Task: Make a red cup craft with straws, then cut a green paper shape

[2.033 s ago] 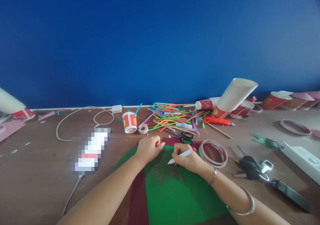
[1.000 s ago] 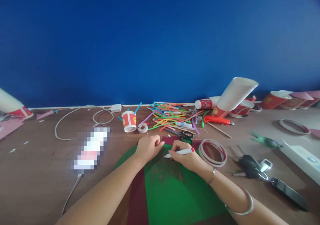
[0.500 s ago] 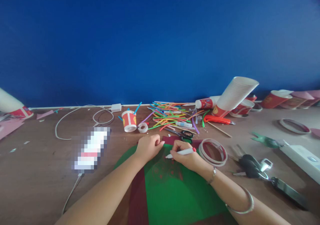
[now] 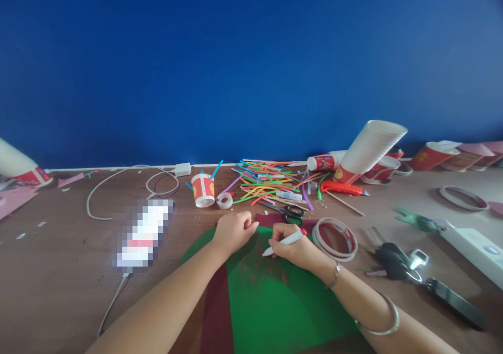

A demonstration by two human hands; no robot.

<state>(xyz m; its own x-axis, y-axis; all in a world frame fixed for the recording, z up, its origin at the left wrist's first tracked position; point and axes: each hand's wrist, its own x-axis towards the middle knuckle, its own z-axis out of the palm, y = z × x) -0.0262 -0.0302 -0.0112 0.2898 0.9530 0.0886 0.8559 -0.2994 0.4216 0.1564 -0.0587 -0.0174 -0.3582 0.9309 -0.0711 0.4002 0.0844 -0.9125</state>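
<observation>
My right hand (image 4: 291, 243) grips a white marker (image 4: 288, 240) with a red end cap, its tip at the surface of a green sheet (image 4: 283, 307). Faint red marks (image 4: 261, 275) show on the sheet just below the tip. Curled into a fist, my left hand (image 4: 233, 232) rests on the sheet's far edge; its palm side is hidden. A dark red sheet (image 4: 215, 312) lies beneath the green one. Scissors (image 4: 293, 212) with black and green handles lie beyond my hands, and tape rolls (image 4: 336, 240) sit beside my right wrist.
Colourful craft sticks (image 4: 267, 184) are heaped near the blue wall. A paper cup (image 4: 203, 190) and small tape roll (image 4: 225, 201) stand left of them. Stacked cups (image 4: 365, 150) and an orange cutter (image 4: 341, 188) are right. A phone (image 4: 145, 233) lies left, keys (image 4: 393, 260) right.
My right hand has shifted the marker slightly, its tip now a little lower and to the right. My left hand has stayed in place.
</observation>
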